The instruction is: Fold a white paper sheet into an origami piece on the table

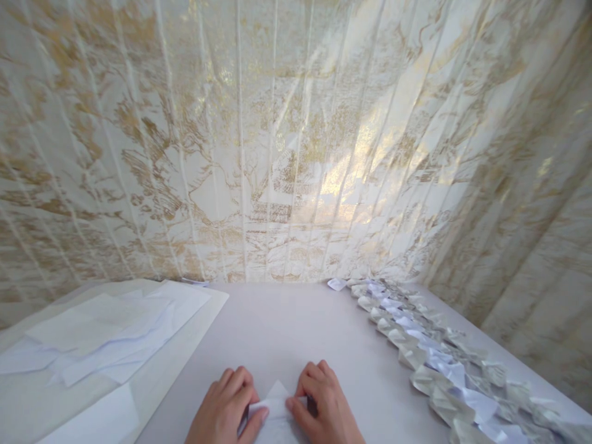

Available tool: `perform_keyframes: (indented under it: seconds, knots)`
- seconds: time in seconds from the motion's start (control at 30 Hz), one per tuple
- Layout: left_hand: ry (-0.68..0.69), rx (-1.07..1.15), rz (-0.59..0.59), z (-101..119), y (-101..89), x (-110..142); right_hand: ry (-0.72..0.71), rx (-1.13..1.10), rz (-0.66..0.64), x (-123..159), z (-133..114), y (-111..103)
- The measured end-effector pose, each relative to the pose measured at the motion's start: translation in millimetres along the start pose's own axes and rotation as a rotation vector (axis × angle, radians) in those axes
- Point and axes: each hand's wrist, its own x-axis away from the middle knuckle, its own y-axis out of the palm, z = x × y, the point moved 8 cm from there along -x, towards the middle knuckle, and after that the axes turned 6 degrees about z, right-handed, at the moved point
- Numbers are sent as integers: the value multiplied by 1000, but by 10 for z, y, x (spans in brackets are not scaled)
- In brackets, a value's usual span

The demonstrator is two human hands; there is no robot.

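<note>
1 paper — left hand and right hand pinch it, likely steadying folds. Loose sheets lie left of the fingers.

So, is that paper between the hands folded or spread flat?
Folded, at least partly: the paper shows a pointed tip above a straight crossing edge, between the left hand and right hand.
</note>
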Motion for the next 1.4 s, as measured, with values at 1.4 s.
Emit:
perform_keyframes:
  seconds: [1.4]
  knots:
    - [-95, 29, 8, -53, -20, -3, -602, 258, 319, 274, -268, -227]
